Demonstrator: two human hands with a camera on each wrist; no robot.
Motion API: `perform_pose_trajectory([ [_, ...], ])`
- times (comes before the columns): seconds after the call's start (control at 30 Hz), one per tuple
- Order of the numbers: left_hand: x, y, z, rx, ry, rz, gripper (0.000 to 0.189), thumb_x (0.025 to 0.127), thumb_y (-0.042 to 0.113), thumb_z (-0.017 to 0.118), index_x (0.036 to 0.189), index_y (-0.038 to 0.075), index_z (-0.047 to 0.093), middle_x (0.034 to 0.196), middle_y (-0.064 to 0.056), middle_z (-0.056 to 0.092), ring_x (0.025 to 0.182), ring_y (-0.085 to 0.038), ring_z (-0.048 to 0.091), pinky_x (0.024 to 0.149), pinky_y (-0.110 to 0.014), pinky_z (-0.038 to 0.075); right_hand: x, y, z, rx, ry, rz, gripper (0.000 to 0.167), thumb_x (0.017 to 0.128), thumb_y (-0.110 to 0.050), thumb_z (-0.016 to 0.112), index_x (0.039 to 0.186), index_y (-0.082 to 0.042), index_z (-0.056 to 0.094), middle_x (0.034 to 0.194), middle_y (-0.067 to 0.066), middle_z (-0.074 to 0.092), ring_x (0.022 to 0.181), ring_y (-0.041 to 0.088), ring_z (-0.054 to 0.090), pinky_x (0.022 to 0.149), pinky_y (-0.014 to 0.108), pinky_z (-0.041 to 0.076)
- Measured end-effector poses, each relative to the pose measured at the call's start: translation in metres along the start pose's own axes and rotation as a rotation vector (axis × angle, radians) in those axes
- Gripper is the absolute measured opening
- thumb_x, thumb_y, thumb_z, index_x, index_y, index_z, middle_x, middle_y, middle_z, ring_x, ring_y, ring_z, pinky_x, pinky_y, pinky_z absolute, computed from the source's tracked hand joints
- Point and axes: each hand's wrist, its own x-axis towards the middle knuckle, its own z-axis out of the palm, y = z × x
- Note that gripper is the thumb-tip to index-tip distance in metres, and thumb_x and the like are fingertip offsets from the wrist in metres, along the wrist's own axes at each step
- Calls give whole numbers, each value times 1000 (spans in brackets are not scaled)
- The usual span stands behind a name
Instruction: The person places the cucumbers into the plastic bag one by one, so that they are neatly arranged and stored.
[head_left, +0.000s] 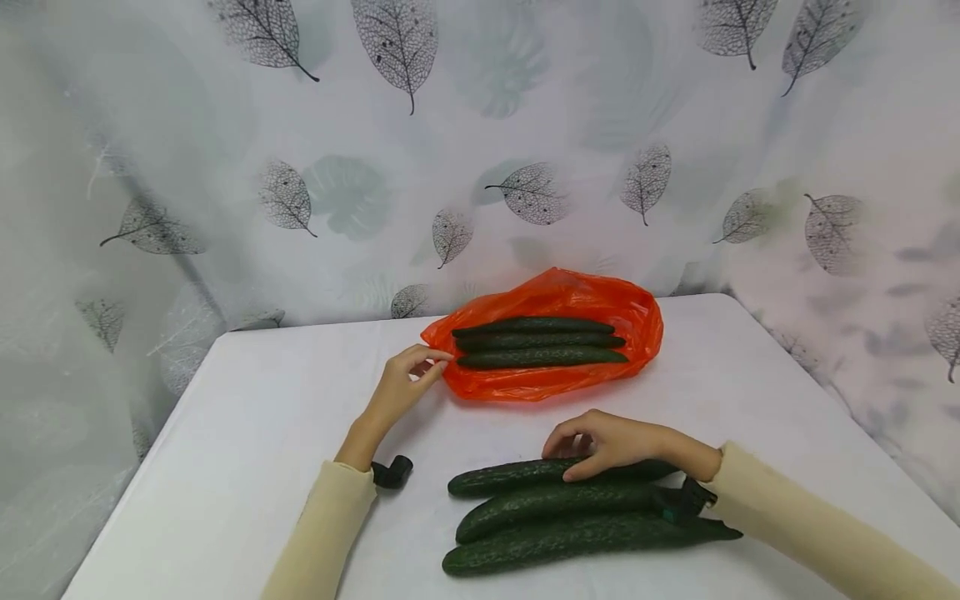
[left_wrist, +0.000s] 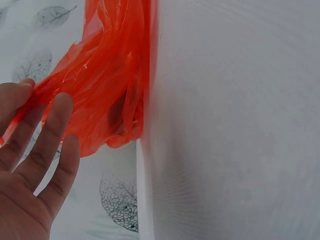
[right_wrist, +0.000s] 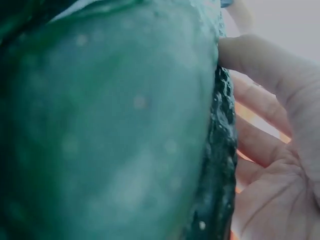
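My left hand (head_left: 401, 385) pinches the left edge of a red plastic bag (head_left: 517, 390) between thumb and forefinger, its other fingers spread in the left wrist view. Inside the bag's open mouth, three dark green cucumbers (head_left: 542, 358) lie side by side. Closer to me, three larger cucumbers lie in a row on the table. My right hand (head_left: 618, 442) grips the farthest of these, the top cucumber (head_left: 491, 478), with the thumb on its near side and the fingers over its far side. In the right wrist view a blurred cucumber (right_wrist: 120, 130) fills much of the picture.
The middle cucumber (head_left: 551, 502) and the nearest cucumber (head_left: 562, 542) lie below my right hand and wrist. A white cloth covers the table (head_left: 247, 433). Behind it hangs a leaf-print curtain (head_left: 510, 108). Dark wrist cameras (head_left: 393, 472) sit on both wrists.
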Motion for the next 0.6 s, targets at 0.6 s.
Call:
perform_pose_trajectory([
  [0.6, -4, -4, 3, -1, 10, 22, 15, 88, 0, 69, 102, 2, 74, 94, -11, 70, 76, -20, 61, 68, -23, 54, -3, 3, 3, 76, 17, 44, 28, 90, -22, 72, 115, -11, 68, 107, -1, 69, 90, 6, 60, 82, 31, 54],
])
